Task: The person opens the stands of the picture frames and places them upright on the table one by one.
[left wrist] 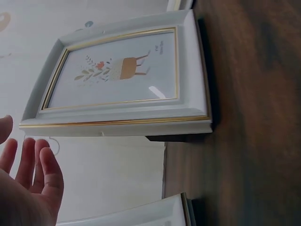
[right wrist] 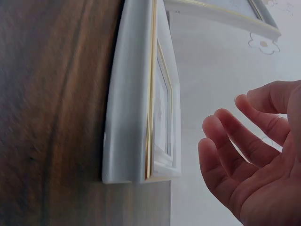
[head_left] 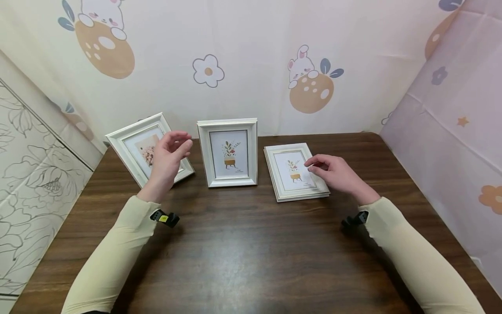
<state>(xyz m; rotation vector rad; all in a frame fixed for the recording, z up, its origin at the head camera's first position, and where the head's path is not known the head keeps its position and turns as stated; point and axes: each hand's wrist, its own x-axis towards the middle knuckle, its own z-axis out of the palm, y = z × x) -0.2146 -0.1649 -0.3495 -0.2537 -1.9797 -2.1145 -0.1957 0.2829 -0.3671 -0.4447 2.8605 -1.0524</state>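
Observation:
Between the left and middle picture frames my left hand [head_left: 166, 159] hovers with its fingers loosely bent, holding nothing. Behind it, a white frame [head_left: 143, 146] with a flower picture leans askew at the left. A white frame with a potted-plant print [head_left: 231, 152] stands upright in the middle, and it fills much of the left wrist view beside my fingers [left wrist: 54, 176]. At the right, another white frame [head_left: 292, 170] with the same print lies face up on the table. My right hand [head_left: 333, 172] is over its right edge, fingers relaxed and apart from it in the right wrist view.
The dark wooden table [head_left: 243, 244] runs back to a printed cloth [head_left: 251, 56] with rabbits and flowers. More printed cloth [head_left: 451, 109] borders the right side, and a panel with line-drawn flowers [head_left: 35, 187] stands along the left.

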